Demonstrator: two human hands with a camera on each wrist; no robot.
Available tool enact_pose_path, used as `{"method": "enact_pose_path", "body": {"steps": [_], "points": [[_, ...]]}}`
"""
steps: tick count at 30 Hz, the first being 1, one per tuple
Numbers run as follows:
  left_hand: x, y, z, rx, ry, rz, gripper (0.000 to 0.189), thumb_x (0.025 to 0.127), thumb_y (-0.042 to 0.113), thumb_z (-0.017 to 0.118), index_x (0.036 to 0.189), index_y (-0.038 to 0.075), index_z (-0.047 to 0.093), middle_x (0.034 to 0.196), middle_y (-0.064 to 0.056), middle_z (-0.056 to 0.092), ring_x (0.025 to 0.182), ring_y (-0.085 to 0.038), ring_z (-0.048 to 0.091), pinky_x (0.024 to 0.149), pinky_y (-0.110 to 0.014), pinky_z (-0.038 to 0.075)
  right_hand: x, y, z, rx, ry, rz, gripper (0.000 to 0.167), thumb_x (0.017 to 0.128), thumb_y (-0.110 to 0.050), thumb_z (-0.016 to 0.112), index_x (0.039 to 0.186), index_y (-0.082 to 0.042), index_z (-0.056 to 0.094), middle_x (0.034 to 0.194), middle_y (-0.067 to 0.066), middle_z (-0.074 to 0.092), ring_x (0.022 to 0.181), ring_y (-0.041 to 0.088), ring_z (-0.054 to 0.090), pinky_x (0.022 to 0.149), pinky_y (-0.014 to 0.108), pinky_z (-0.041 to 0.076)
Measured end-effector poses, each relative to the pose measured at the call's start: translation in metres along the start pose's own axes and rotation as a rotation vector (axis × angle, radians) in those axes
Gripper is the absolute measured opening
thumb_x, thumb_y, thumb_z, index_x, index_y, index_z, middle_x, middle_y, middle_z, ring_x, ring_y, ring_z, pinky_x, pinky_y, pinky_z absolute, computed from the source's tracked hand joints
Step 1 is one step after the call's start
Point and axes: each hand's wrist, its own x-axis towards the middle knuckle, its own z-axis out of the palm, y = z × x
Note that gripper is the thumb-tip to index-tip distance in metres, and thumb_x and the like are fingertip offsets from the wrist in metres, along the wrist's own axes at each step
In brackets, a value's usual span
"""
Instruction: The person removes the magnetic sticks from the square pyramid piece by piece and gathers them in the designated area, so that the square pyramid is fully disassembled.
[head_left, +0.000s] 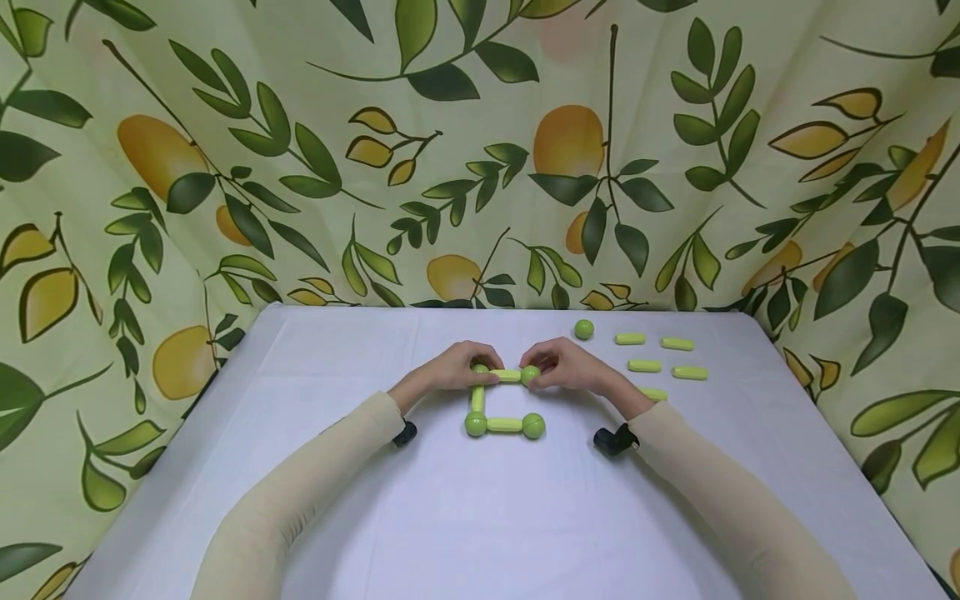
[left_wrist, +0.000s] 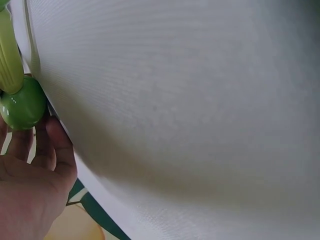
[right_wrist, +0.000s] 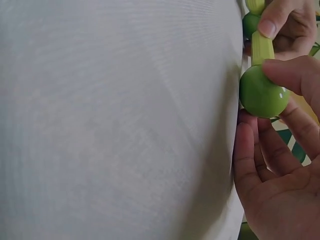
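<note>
Green balls and yellow-green rods form a three-sided frame on the table. My left hand is at its far left corner, fingers round the green ball there and thumb on the end of the far rod. At that rod's other end, my right hand pinches another green ball between thumb and fingers. A side rod runs down to the near left ball. From there the near rod reaches the near right ball. Nothing joins the two right-hand balls.
A loose green ball lies beyond my right hand. Several loose rods are spread to the right, one partly hidden by my right wrist. White cloth covers the table; a leaf-and-fruit patterned curtain hangs behind it.
</note>
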Motion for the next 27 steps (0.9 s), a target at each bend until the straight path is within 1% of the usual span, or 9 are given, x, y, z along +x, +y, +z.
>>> {"method": "enact_pose_path", "body": {"steps": [4, 7, 10, 14, 21, 27], "points": [[0.001, 0.001, 0.0, 0.011, -0.011, 0.012, 0.01, 0.097, 0.011, 0.072, 0.106, 0.009, 0.073, 0.101, 0.004, 0.07, 0.099, -0.012, 0.061, 0.095, -0.032, 0.046, -0.001, 0.0, -0.002, -0.006, -0.012, -0.008, 0.026, 0.083, 0.001, 0.079, 0.108, -0.001, 0.072, 0.108, 0.008, 0.07, 0.096, 0.025, 0.062, 0.087, 0.037, 0.053], [0.002, 0.001, 0.0, 0.021, -0.017, 0.021, 0.009, 0.097, 0.011, 0.072, 0.106, 0.009, 0.073, 0.101, 0.004, 0.07, 0.098, -0.012, 0.061, 0.094, -0.031, 0.046, -0.001, 0.0, -0.003, -0.001, -0.026, -0.006, 0.026, 0.082, 0.001, 0.079, 0.107, -0.002, 0.072, 0.106, 0.007, 0.07, 0.094, 0.024, 0.061, 0.085, 0.033, 0.053], [0.003, 0.001, 0.0, 0.019, -0.024, 0.014, 0.009, 0.097, 0.012, 0.072, 0.106, 0.01, 0.073, 0.1, 0.005, 0.07, 0.097, -0.011, 0.06, 0.093, -0.03, 0.046, -0.001, 0.0, -0.004, 0.01, -0.045, 0.01, 0.026, 0.082, 0.001, 0.079, 0.107, -0.003, 0.072, 0.106, 0.006, 0.069, 0.094, 0.024, 0.061, 0.085, 0.031, 0.052], [0.003, 0.002, 0.0, 0.011, -0.034, 0.015, 0.009, 0.097, 0.011, 0.072, 0.105, 0.01, 0.074, 0.099, 0.006, 0.07, 0.096, -0.011, 0.061, 0.093, -0.03, 0.046, -0.002, 0.0, -0.004, 0.03, -0.074, 0.02, 0.026, 0.083, 0.0, 0.079, 0.108, -0.003, 0.072, 0.108, 0.006, 0.07, 0.096, 0.025, 0.06, 0.087, 0.033, 0.052], [0.004, 0.005, 0.0, 0.009, -0.053, 0.041, 0.009, 0.097, 0.01, 0.072, 0.105, 0.009, 0.074, 0.098, 0.005, 0.07, 0.095, -0.011, 0.061, 0.093, -0.03, 0.046, -0.006, -0.002, -0.008, 0.044, -0.116, 0.013, 0.025, 0.083, 0.0, 0.077, 0.108, -0.003, 0.072, 0.109, 0.007, 0.07, 0.099, 0.027, 0.06, 0.087, 0.034, 0.051], [0.006, 0.005, 0.001, -0.008, -0.064, 0.051, 0.009, 0.096, 0.01, 0.073, 0.105, 0.009, 0.074, 0.098, 0.006, 0.07, 0.095, -0.011, 0.062, 0.092, -0.03, 0.047, -0.007, -0.006, -0.011, 0.035, -0.14, 0.017, 0.026, 0.083, 0.001, 0.078, 0.107, -0.003, 0.072, 0.11, 0.007, 0.069, 0.101, 0.026, 0.061, 0.089, 0.035, 0.052]]}}
